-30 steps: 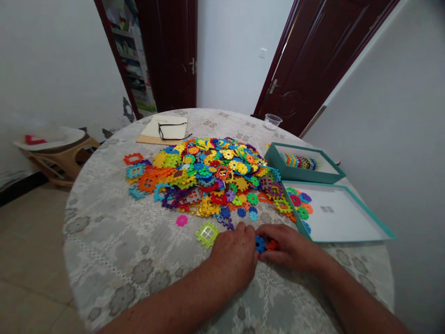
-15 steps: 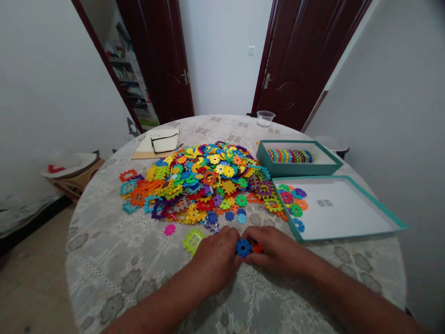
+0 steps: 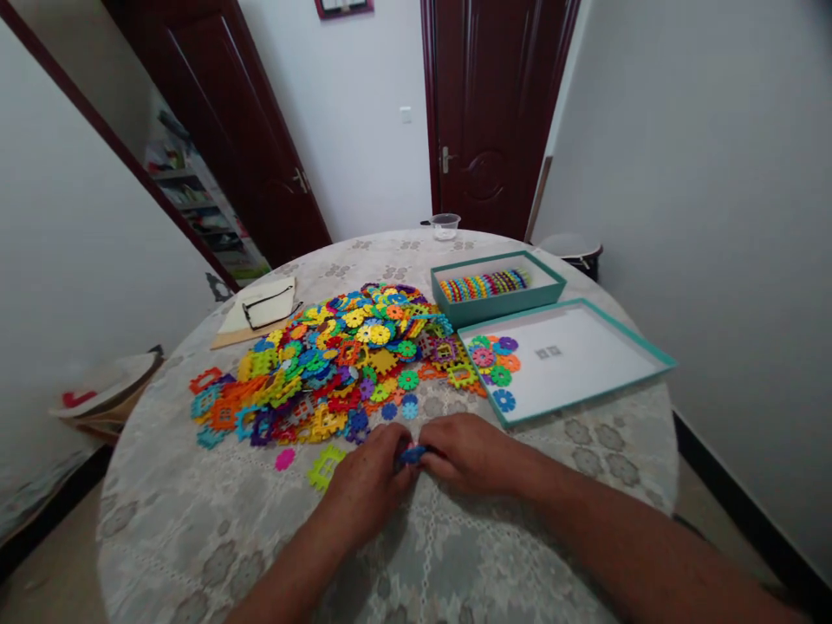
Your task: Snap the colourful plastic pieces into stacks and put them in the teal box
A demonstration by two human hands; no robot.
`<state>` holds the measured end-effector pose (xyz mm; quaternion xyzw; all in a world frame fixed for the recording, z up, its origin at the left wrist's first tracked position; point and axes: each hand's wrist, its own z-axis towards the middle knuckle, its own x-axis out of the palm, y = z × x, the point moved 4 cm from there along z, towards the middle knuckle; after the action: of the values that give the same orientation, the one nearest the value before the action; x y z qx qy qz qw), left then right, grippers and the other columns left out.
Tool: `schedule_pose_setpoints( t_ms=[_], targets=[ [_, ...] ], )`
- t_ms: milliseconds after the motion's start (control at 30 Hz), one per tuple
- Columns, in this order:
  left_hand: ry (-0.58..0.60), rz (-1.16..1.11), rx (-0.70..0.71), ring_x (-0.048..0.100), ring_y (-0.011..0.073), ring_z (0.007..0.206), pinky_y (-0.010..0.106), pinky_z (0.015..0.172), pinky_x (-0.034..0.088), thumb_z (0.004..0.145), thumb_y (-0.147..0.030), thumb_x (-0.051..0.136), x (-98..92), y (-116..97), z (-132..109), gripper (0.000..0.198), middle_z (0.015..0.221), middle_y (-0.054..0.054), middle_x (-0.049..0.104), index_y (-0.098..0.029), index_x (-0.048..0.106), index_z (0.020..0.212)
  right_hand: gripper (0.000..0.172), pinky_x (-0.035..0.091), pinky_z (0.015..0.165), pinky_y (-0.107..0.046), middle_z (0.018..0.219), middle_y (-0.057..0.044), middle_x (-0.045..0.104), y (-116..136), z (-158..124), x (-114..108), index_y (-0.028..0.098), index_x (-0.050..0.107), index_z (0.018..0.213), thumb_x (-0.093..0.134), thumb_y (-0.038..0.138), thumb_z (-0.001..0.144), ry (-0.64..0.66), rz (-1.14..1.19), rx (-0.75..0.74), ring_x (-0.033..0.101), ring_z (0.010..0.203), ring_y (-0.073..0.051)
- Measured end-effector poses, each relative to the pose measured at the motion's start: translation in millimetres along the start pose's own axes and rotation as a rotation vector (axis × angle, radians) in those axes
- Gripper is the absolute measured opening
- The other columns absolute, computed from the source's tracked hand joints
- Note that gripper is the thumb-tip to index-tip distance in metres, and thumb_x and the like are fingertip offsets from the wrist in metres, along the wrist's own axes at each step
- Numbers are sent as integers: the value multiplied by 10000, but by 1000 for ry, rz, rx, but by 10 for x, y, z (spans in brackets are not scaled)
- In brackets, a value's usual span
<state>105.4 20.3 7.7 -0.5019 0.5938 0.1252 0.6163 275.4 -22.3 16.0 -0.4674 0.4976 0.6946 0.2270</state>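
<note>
My left hand (image 3: 367, 481) and my right hand (image 3: 468, 451) meet near the front of the round table (image 3: 195, 520), fingers curled and pinched together. Between them they hold a small blue toothed disc piece (image 3: 412, 453), mostly hidden by the fingers. Just beyond the hands lies a big heap of colourful interlocking plastic pieces (image 3: 331, 364). A lime-green square piece (image 3: 325, 466) and a pink disc (image 3: 284, 459) lie loose to the left of my left hand.
A teal box (image 3: 497, 290) holds a row of stacked discs. Its shallow lid (image 3: 572, 360) lies beside it with a few discs inside. Glasses on a notebook (image 3: 260, 312) sit at the back left, a clear cup (image 3: 445, 226) at the far edge. Dark doors stand behind.
The view has swung right and tilted up. Both hands have closed tighter over the blue disc; the orange-red piece seen by the right fingers earlier is hidden now.
</note>
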Motion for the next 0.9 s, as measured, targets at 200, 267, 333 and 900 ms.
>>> schedule_pose_setpoints(
  t_ms=[200,267,333,900],
  targets=[
    [13,-8,-36,643,209,928,290,765,436,940,-403,581,-30,-80,82,192,1054,54,692,-233,616,1022,168,380,714,-292,898,-60,715,-457,-280,-599,199,654,953,517,266,1023,-409,-136,353,630,803,-192],
    [27,-9,-64,638,206,892,283,721,420,907,-381,617,-38,-86,104,176,1039,56,691,-231,602,999,176,382,700,-304,885,-72,718,-650,-356,-697,200,660,963,522,292,1020,-484,-225,501,636,787,-209],
    [21,-28,-80,631,198,858,273,689,398,857,-301,650,-40,-92,107,149,1011,50,696,-235,585,973,195,395,694,-316,907,-89,725,-805,-405,-728,199,675,989,525,320,1018,-519,-293,604,649,795,-227],
    [-340,-585,65,556,120,711,232,658,417,883,-269,671,156,-410,-231,83,780,-33,639,-203,620,885,204,545,823,-325,1021,-69,736,124,-297,-200,235,683,1130,511,300,1042,-292,187,-150,691,926,-208]
  ],
)
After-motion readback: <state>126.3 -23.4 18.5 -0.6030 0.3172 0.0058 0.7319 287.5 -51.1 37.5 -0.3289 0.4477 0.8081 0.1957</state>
